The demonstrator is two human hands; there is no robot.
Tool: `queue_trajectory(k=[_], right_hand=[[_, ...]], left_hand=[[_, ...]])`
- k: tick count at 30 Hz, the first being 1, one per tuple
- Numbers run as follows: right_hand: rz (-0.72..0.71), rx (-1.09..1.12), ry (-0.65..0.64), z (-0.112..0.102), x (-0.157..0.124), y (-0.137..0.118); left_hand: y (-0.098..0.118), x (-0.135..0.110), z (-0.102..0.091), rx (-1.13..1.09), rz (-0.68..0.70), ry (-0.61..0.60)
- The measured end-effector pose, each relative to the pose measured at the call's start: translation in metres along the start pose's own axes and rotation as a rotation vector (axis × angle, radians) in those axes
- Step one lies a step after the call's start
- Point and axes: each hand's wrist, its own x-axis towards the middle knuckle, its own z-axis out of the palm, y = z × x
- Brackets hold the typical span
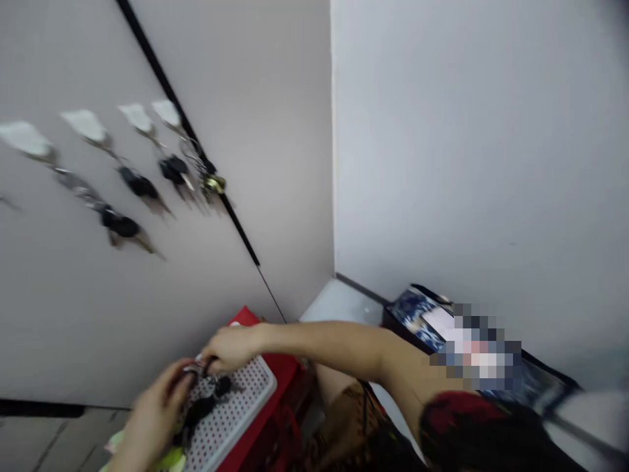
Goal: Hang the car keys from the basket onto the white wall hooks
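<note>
A bunch of dark keys (209,393) lies on a white tray with red dots (246,406). My right hand (228,347) reaches across from the right, its fingers pinched on the top of the bunch. From the bottom edge my left hand (157,406) comes up with fingers curled round the bunch's left side. The view is blurred, so the exact grip is unclear.
The tray rests on a red stand (282,373) against the wall. Several key bunches (140,187) hang from white hooks (86,124) on the left wall. A dark patterned bag (417,314) stands in the corner at right. A black cable (196,144) runs down the wall.
</note>
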Motion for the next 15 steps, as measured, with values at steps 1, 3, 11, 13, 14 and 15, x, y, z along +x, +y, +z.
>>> queue_trajectory(k=[1,3,11,13,14,15], right_hand=[[0.008,-0.011,-0.018,0.004,-0.003,0.004],[0.011,-0.001,0.078,-0.004,-0.004,0.013],[0.135,0.164,1.190,-0.162,0.034,0.000],[0.215,0.086,1.195,-0.181,0.048,-0.007],[0.270,0.062,1.172,-0.185,0.055,-0.008],[0.320,0.052,1.140,-0.187,0.060,-0.008]], left_hand=[[0.007,-0.002,0.008,-0.061,0.024,-0.072],[0.016,0.003,0.009,-0.113,0.060,-0.073],[0.083,0.078,-0.133,-0.352,-0.010,0.659],[0.101,0.099,-0.145,-0.415,-0.056,0.630],[0.107,0.108,-0.146,-0.408,-0.078,0.625],[0.111,0.115,-0.145,-0.385,-0.097,0.618]])
